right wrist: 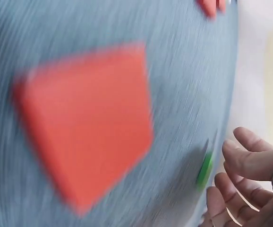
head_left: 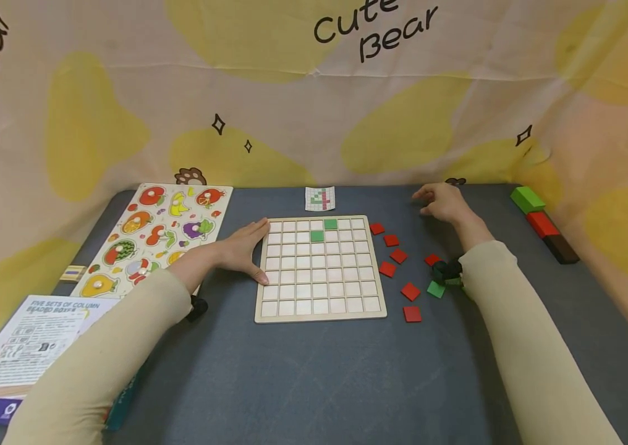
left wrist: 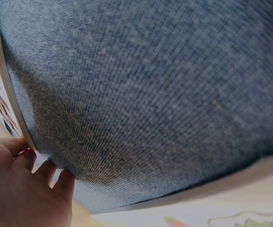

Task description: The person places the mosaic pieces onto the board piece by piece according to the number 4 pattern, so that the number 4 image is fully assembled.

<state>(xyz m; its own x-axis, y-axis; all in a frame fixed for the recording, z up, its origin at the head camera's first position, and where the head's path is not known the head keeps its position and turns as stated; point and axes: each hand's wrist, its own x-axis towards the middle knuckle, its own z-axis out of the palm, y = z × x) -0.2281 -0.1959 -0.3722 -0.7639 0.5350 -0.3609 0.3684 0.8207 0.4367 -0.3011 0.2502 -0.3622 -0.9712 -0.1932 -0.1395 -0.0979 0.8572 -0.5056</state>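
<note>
A wooden grid board (head_left: 321,319) of white squares lies mid-table, with one green tile (head_left: 330,224) in its top row and another green tile (head_left: 316,236) in the row below. Along the board's left edge rests my left hand (head_left: 241,248), thumb and fingers spread and fairly straight. My right hand (head_left: 443,203) hovers beyond the loose tiles, fingers loosely bent, and no tile shows between them. In the right wrist view a green tile (right wrist: 205,171) lies on the table just by those fingers, and a blurred red tile (right wrist: 89,125) fills the foreground.
Several red tiles (head_left: 398,256) and a green tile (head_left: 435,289) are scattered right of the board. A small pattern card (head_left: 319,199) lies behind it. Fruit puzzle board (head_left: 152,238) and printed box (head_left: 36,346) are at left; coloured blocks (head_left: 542,224) stand far right.
</note>
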